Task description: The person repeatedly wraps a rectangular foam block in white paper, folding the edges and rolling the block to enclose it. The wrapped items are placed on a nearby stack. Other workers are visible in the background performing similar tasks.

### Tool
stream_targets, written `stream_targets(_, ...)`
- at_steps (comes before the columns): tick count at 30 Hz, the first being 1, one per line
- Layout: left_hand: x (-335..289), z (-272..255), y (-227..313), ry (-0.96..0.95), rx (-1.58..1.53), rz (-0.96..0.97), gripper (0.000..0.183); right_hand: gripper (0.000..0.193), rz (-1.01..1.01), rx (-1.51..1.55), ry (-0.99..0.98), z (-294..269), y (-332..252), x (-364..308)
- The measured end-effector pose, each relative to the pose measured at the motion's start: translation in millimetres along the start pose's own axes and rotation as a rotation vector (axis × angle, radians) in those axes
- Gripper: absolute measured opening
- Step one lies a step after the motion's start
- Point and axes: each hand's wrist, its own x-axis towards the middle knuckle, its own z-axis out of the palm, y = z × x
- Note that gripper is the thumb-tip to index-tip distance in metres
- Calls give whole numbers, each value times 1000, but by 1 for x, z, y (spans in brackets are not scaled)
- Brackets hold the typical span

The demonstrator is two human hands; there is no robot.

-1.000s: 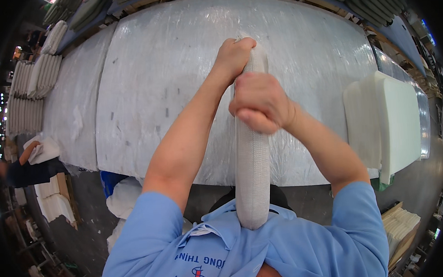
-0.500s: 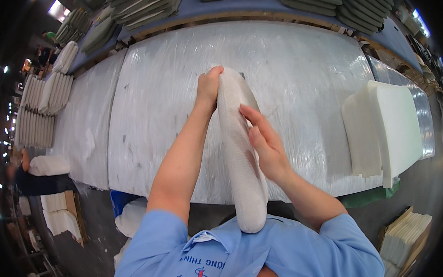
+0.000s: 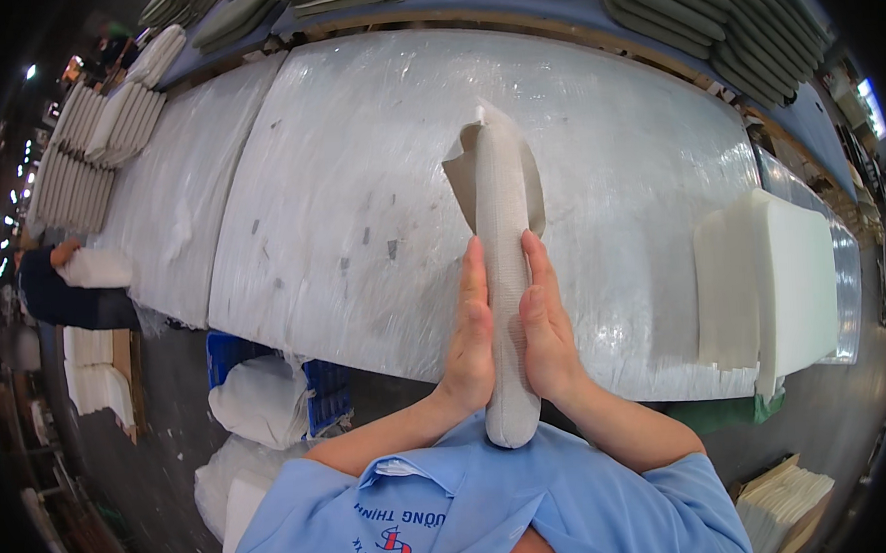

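A light grey fabric-covered cushion (image 3: 507, 293) stands on edge in front of me, its near end by my chest. My left hand (image 3: 469, 340) lies flat along its left side. Against the opposite side, my right hand (image 3: 549, 336) presses with straight fingers, so the cushion is held between both palms. At the far end the cover is open, and a loose beige fabric flap (image 3: 462, 170) hangs out on the left. The cushion's lower edge is hidden from above.
A plastic-wrapped table (image 3: 358, 181) spreads beneath. White foam pads (image 3: 794, 288) stand at its right end. Grey-green cushions (image 3: 659, 10) are piled on the far blue table. To the left are stacked pale cushions (image 3: 77, 175), a co-worker's dark sleeve (image 3: 68, 296) and a blue crate (image 3: 329, 393).
My left hand has left the cushion's far end and come back to its left side. The cushion has turned more edge-up, and the open flap at its far end now shows.
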Motion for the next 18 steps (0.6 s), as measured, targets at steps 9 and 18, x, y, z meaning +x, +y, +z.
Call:
stream_targets(9, -12, 7, 8, -11, 248, 70, 83, 80, -277, -224, 76, 11, 38, -8)
stream_targets(18, -35, -1, 3, -59, 84, 78, 88, 78, -28, -94, -26, 2, 18, -26)
